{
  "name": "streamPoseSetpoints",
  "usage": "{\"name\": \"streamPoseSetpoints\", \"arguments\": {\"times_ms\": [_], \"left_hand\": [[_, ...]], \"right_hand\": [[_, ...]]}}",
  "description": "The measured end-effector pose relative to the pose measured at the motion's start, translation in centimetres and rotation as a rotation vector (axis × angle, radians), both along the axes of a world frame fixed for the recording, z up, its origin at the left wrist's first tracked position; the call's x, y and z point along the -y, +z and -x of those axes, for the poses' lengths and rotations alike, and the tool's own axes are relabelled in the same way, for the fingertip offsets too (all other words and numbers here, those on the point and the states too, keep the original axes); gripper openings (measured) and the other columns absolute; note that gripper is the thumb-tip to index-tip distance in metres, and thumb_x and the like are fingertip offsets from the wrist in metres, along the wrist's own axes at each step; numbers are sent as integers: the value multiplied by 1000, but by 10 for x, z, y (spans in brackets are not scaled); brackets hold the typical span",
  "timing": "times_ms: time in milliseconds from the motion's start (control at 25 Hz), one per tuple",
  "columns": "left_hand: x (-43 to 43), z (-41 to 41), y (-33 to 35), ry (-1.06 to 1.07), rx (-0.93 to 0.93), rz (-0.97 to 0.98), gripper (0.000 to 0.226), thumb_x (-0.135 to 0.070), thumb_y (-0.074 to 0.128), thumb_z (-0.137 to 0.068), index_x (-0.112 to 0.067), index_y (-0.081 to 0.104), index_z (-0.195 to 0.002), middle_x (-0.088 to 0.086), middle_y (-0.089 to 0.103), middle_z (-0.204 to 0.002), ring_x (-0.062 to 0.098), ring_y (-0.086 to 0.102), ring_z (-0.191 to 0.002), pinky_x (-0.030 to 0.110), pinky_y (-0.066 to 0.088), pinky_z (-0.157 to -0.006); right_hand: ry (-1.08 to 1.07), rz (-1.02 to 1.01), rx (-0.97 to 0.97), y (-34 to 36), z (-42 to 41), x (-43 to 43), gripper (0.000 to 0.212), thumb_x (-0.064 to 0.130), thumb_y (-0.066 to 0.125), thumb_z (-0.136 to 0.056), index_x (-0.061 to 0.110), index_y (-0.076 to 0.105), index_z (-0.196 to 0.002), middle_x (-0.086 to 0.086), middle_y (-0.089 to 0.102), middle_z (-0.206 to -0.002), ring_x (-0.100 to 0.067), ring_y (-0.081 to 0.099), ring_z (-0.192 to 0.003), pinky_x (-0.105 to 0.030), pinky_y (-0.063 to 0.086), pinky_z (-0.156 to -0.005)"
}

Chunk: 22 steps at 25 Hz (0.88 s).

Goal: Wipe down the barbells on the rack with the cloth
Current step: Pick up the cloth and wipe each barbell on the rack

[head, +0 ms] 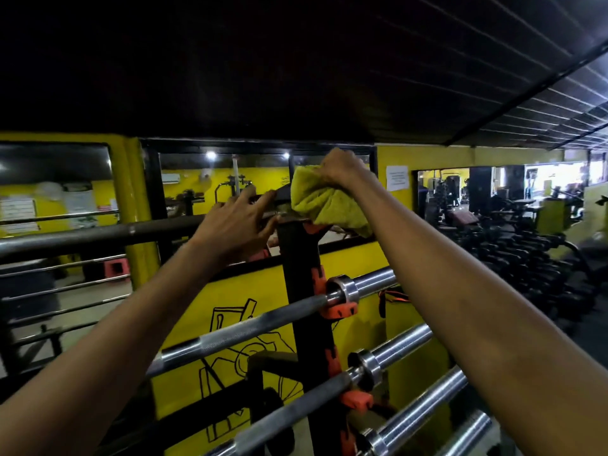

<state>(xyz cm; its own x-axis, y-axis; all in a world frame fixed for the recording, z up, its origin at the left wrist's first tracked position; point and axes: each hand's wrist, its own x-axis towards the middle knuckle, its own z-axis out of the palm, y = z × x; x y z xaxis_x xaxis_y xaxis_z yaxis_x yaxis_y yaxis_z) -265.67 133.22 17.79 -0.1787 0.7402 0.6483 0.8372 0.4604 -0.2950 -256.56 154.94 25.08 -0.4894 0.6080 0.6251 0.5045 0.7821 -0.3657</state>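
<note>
Yellow walls (424,156) with mirrors (197,179); dark slatted ceiling (263,60); dumbbell rows (526,251) at right; dim light

Dim, wide-angle bowing, bright glare far right.
</note>
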Motion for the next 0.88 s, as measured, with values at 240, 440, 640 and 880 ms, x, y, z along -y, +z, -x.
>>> {"name": "streamPoseSetpoints", "arguments": {"times_ms": [240,440,640,880], "left_hand": [[-1,8,-5,23,-59,-12,72,-73,28,-89,-30,20,-147,11,35,-148,31,62,-103,49,54,-78],[-7,10,-7,3,-51,-97,71,-76,25,-88,-31,26,-143,8,41,-143,27,62,-102,50,52,-85],[-9,3,-10,40,-38,-95,77,-80,23,-85,-33,26,-146,10,39,-146,29,61,-106,51,53,-85],[22,6,-15,283,-162,-55,103,-61,68,-78,-14,16,-153,21,36,-148,43,54,-117,58,46,-90]], "right_hand": [[-82,96,-189,-8,-31,-62,32,28,53,-96,7,65,-117,-20,64,-123,-39,60,-113,-40,48,-86],[198,-113,45,-50,-39,-34,76,85,39,-82,27,59,-129,-13,45,-142,-41,44,-132,-59,42,-102],[229,-204,-306,-91,-44,-64,64,73,41,-90,30,52,-137,-6,36,-146,-32,45,-129,-59,37,-105],[206,-165,-430,-97,-42,-74,51,60,53,-94,28,54,-133,-11,36,-145,-32,51,-123,-55,45,-102]]}}
